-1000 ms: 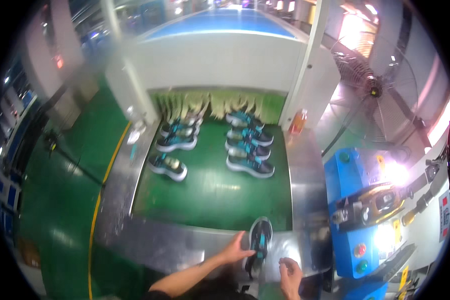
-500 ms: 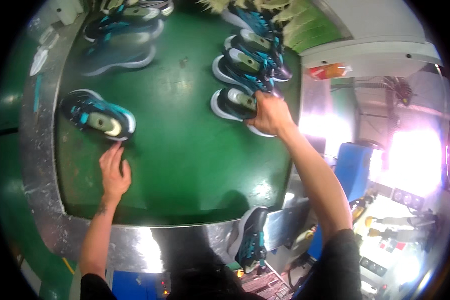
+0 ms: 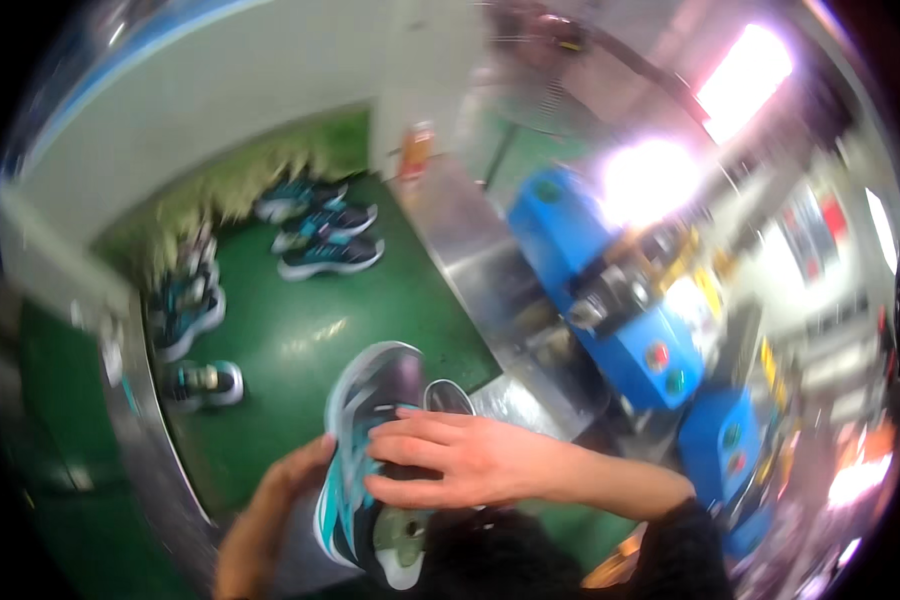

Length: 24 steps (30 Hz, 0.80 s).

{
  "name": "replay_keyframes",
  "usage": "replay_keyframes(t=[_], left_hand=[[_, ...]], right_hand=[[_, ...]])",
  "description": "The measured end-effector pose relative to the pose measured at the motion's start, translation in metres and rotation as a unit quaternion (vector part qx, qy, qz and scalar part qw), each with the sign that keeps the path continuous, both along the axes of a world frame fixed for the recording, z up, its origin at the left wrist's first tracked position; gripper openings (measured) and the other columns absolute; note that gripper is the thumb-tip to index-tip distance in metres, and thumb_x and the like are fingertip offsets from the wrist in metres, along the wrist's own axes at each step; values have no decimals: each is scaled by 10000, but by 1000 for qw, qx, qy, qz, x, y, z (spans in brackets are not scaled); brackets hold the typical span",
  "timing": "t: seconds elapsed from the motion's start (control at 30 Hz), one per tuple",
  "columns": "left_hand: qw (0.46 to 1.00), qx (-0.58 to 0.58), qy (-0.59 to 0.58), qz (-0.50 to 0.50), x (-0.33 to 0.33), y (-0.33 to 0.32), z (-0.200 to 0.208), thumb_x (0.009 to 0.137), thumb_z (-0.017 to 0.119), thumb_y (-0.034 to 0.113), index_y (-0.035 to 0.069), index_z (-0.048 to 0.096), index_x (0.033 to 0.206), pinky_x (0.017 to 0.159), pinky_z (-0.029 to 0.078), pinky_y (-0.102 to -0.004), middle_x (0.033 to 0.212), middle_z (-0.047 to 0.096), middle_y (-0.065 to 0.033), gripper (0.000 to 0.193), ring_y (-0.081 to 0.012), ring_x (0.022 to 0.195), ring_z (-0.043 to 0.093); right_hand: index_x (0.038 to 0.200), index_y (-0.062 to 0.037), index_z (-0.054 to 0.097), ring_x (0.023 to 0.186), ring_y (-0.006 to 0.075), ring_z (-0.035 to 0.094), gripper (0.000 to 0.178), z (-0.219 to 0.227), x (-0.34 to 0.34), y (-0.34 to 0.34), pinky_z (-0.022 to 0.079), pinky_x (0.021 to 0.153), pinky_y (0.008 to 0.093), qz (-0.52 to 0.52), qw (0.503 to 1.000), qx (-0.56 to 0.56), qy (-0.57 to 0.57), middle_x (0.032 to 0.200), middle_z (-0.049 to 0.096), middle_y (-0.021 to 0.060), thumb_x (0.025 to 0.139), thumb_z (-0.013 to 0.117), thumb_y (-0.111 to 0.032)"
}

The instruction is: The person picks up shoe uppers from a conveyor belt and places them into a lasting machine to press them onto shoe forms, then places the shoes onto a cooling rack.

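- Now we have both hands at a black-and-teal sports shoe with a pale sole [image 3: 353,478], up close in front of the wearer, tilted, its toe pointing away.
- Right hand [image 3: 465,455]: grasping, fingers laid across the shoe's upper, thumb out of sight.
- Left hand [image 3: 298,472]: touching the sole's outer edge, but blurred and partly hidden, so whether it grips or merely braces cannot be told.
- The step looks like handling this one shoe, with the olive-green insert [image 3: 402,530] showing at its heel end, nearest the wearer. Any next move would seem to call for steady support under the sole before the right fingers let go.
- And just beyond the right hand, mostly hidden, the rounded toe of a second dark shoe [image 3: 448,398]: the closest obstacle, likely to be bumped on that side.
- Ahead of the hands, a green belt surface [image 3: 290,335] bears three dark-and-teal shoes in a close row [image 3: 332,255]; a single dark shoe [image 3: 205,383] lies ahead-left of the left hand.
- Farther off, a ragged green fringe [image 3: 240,190]; ahead-right of the right hand, a blue control box [image 3: 620,350] with buttons.
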<state>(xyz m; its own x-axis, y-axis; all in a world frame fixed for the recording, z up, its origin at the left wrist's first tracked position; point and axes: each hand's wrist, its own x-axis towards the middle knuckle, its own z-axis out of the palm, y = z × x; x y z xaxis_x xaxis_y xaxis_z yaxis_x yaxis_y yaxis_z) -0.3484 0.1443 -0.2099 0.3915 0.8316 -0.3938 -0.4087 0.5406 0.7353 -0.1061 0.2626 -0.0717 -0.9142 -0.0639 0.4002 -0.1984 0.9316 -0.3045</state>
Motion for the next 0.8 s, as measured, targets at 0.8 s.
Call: replay_keyframes(t=[0.8], left_hand=[[656, 488, 575, -36, 614, 521, 19, 953, 506, 198, -55, 253, 1386, 1026, 394, -420, 1347, 416, -303, 562, -402, 1285, 409]], right_hand=[[1300, 27, 419, 1126, 226, 504, 663, -18, 463, 22, 397, 990, 351, -553, 489, -603, 303, 1209, 525, 117, 731, 744, -72]])
